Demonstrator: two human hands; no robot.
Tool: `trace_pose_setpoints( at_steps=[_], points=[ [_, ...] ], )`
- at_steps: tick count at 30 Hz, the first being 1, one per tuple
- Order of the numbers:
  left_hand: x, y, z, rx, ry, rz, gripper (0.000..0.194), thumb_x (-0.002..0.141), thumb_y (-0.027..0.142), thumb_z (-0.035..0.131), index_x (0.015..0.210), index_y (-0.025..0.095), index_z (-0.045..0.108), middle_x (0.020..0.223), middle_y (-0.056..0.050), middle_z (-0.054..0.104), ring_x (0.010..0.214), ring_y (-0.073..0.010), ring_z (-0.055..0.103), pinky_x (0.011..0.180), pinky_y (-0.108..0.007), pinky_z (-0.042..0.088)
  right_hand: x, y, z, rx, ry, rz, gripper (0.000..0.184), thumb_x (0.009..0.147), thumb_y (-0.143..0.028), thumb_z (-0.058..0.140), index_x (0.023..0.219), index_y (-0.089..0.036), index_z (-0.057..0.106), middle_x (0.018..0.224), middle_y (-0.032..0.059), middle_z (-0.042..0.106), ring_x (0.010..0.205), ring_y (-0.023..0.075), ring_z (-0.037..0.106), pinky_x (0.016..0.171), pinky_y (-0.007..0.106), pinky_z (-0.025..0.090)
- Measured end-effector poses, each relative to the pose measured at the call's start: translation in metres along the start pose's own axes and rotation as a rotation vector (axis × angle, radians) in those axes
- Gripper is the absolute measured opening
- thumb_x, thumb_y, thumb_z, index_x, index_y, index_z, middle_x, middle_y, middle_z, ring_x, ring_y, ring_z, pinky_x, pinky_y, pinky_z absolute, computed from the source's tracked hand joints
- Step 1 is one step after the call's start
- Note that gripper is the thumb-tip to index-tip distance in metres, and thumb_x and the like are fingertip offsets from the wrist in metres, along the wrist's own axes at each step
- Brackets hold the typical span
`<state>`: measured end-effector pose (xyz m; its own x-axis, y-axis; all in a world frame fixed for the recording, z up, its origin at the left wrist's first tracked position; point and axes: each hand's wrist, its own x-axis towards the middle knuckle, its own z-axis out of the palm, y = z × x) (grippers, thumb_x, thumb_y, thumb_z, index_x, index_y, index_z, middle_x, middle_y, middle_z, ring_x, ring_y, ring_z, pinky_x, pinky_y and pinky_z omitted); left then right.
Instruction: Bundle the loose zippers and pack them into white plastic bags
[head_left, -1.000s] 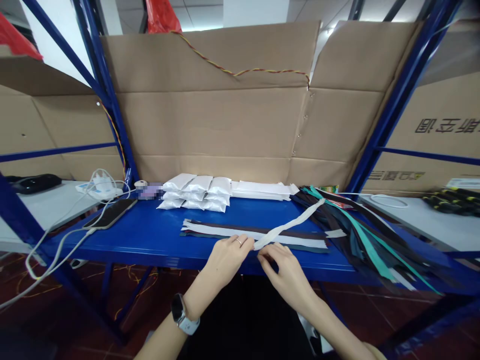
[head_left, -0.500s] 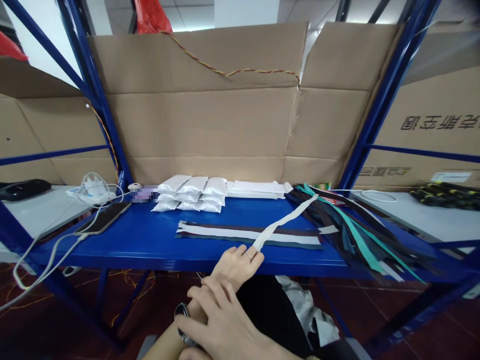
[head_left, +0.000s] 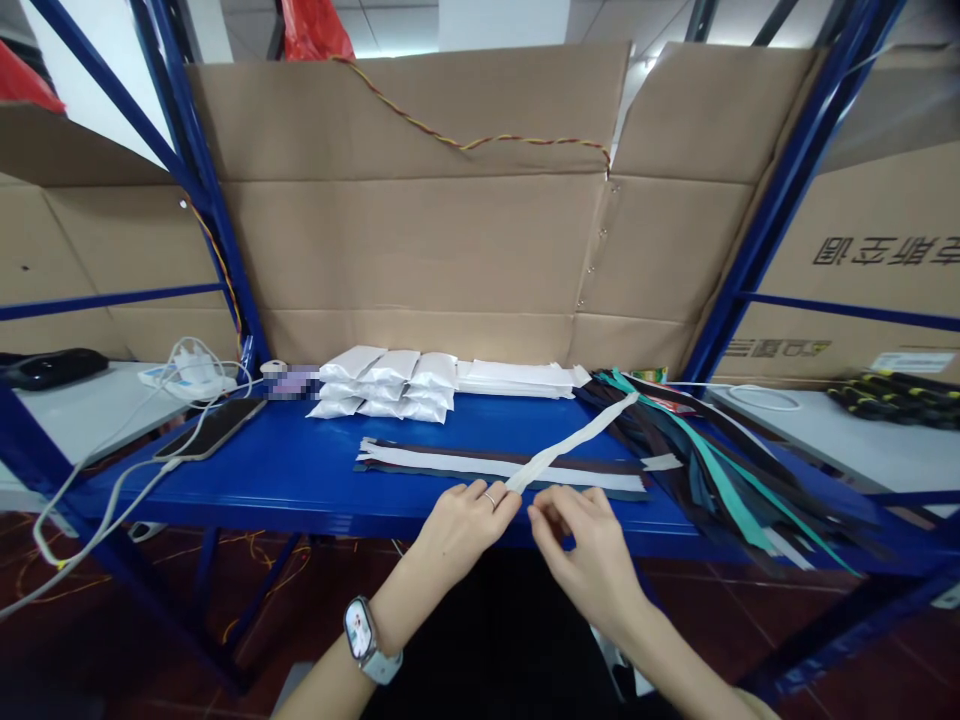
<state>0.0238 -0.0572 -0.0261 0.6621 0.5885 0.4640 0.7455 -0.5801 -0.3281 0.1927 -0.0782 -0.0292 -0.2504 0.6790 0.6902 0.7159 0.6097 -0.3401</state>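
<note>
My left hand (head_left: 466, 520), with a ring and a wristwatch (head_left: 365, 640), pinches the near end of a long cream zipper strip (head_left: 577, 442). The strip runs up and to the right onto a heap of dark and teal zippers (head_left: 697, 450). My right hand (head_left: 581, 545) hovers just right of the left, fingers curled close to the strip's end; whether it touches the strip is unclear. Beneath the strip, a few zippers (head_left: 480, 462) lie flat side by side on the blue shelf (head_left: 300, 470).
White packets (head_left: 390, 385) and flat white bags (head_left: 517, 378) line the back of the shelf against cardboard. A phone (head_left: 210, 428) on a white cable lies at the left, a charger (head_left: 191, 375) behind it. Blue rack posts stand at both sides.
My right hand, which lay on my left wrist half a second ago, has come back up beside the strip's end. My left hand kept its hold.
</note>
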Motion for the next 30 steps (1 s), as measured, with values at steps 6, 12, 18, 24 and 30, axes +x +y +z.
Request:
trace_pose_setpoints(
  at_steps=[6, 12, 18, 24, 30],
  points=[
    [0.000, 0.001, -0.004, 0.009, 0.121, -0.015, 0.013, 0.090, 0.012, 0.043, 0.094, 0.018, 0.054, 0.078, -0.002, 0.059, 0.070, -0.0159, 0.058, 0.056, -0.027, 0.040, 0.011, 0.018, -0.002, 0.104, -0.317, 0.154, 0.017, 0.086, -0.018, 0.045, 0.085, -0.021, 0.062, 0.057, -0.0035, 0.056, 0.051, 0.0145, 0.050, 0.060, 0.029, 0.032],
    [0.001, 0.011, 0.000, -0.178, 0.325, -0.118, 0.014, 0.091, 0.017, 0.045, 0.081, 0.018, 0.054, 0.073, -0.001, 0.059, 0.063, -0.0125, 0.057, 0.054, -0.024, 0.038, 0.010, 0.002, 0.001, 0.324, -0.335, 0.206, 0.015, 0.088, -0.023, 0.046, 0.078, -0.019, 0.057, 0.061, -0.0010, 0.061, 0.054, 0.0160, 0.056, 0.054, 0.025, 0.034],
    [0.002, 0.013, -0.002, -0.419, 0.446, -0.292, 0.014, 0.091, 0.020, 0.047, 0.079, 0.018, 0.053, 0.072, 0.000, 0.062, 0.065, -0.0105, 0.059, 0.060, -0.021, 0.042, 0.009, -0.007, -0.002, 0.406, -0.325, 0.253, 0.026, 0.093, -0.032, 0.040, 0.078, -0.019, 0.057, 0.056, -0.0014, 0.058, 0.053, 0.0157, 0.055, 0.055, 0.025, 0.036],
    [0.004, 0.021, -0.006, -0.595, 0.430, -0.305, 0.014, 0.092, 0.020, 0.047, 0.082, 0.020, 0.057, 0.071, 0.002, 0.066, 0.066, -0.0095, 0.062, 0.061, -0.019, 0.045, 0.009, -0.010, 0.000, 0.511, -0.246, 0.225, 0.025, 0.093, -0.026, 0.040, 0.074, -0.018, 0.054, 0.063, 0.0004, 0.061, 0.058, 0.0152, 0.056, 0.056, 0.024, 0.038],
    [0.004, 0.017, -0.010, -0.569, 0.493, -0.319, 0.012, 0.090, 0.019, 0.050, 0.081, 0.020, 0.059, 0.070, 0.002, 0.067, 0.064, -0.0091, 0.062, 0.061, -0.019, 0.045, 0.011, -0.008, -0.002, 0.505, -0.219, 0.218, 0.030, 0.093, -0.024, 0.036, 0.066, -0.019, 0.047, 0.057, -0.0026, 0.053, 0.056, 0.0126, 0.051, 0.058, 0.024, 0.035]
  ],
)
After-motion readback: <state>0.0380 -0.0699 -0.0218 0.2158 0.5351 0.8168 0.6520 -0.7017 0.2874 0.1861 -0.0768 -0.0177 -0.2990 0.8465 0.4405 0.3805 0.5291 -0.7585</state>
